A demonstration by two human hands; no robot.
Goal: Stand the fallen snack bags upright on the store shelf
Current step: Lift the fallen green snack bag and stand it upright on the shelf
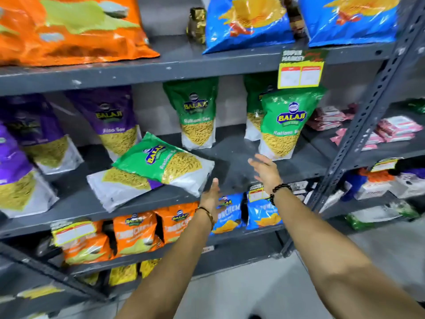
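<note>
Both hands are hanging open and empty: the left hand (210, 196) nearing a fallen green bag (161, 162), the right hand (264, 170) below an upright green bag (285, 125).

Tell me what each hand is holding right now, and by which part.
Nothing is held. The left hand is open beside the fallen green bag, apparently not gripping it. The right hand is open just below the upright green bag.

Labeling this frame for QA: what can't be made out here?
- Head view: purple bag lying under the fallen green bag; its label is covered.
- Price tag text: too blurred to read.
- Orange bag on the top shelf: cut off by the frame's top edge.
- Left hand fingers: motion-blurred.
</note>
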